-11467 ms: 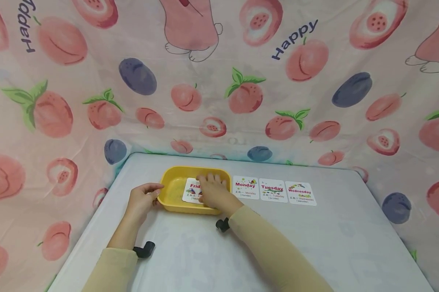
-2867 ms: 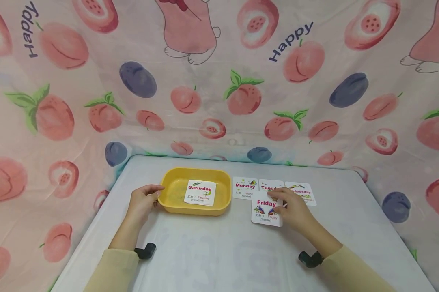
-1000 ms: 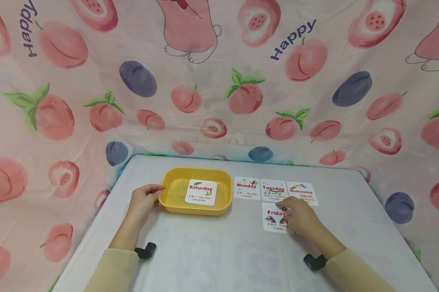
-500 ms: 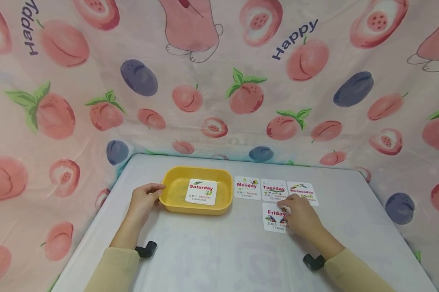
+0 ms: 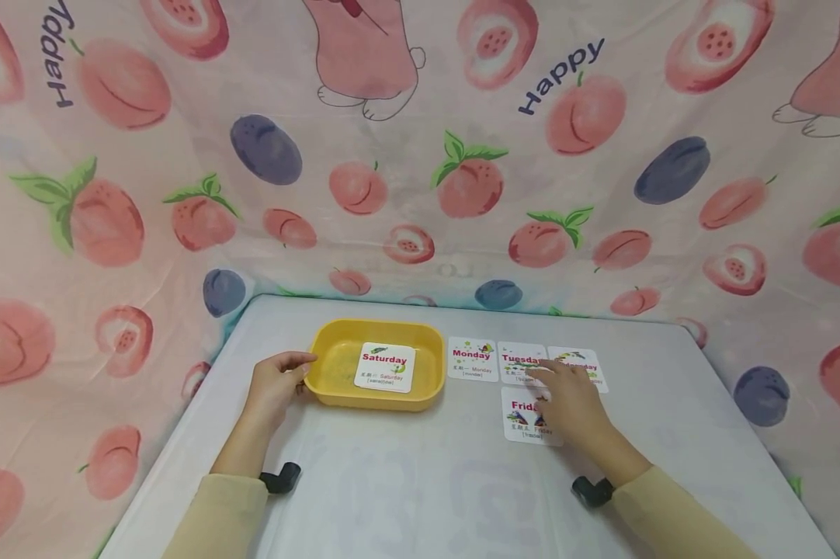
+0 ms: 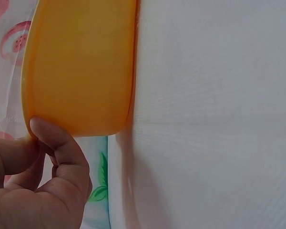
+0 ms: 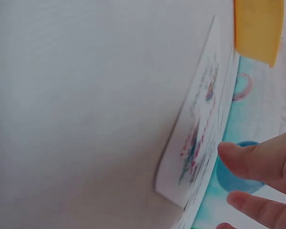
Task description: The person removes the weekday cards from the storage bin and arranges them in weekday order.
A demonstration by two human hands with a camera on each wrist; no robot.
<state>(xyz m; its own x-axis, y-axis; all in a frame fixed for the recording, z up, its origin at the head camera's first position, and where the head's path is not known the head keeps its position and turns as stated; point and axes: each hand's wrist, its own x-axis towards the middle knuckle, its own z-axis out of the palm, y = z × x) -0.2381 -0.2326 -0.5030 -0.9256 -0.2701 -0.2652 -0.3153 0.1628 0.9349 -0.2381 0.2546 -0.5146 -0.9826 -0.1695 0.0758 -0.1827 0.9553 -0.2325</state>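
My left hand (image 5: 269, 388) pinches the left end of the yellow tray (image 5: 322, 394); the left wrist view shows the thumb and fingers of that hand (image 6: 57, 176) on the rim. Inside the tray lies a white Saturday card (image 5: 383, 368). The Friday card (image 5: 525, 429) is flat on the table, below the Tuesday card (image 5: 514, 351). Above its right part hovers my right hand (image 5: 577, 407), holding nothing. In the right wrist view, the fingertips of the right hand (image 7: 257, 176) are spread and apart from the Friday card (image 7: 186, 152).
Right of the tray, the Monday card (image 5: 472, 359), Tuesday card and Wednesday card (image 5: 588, 355) form a row; my right hand partly covers the last two. A white cloth covers the table (image 5: 420, 489). Behind it hangs a curtain (image 5: 420, 194) printed with fruit.
My right hand took the Friday card from the tray, uncovering the Saturday card, and laid it under Tuesday. It has just let go and lifted slightly. The left hand still grips the tray.
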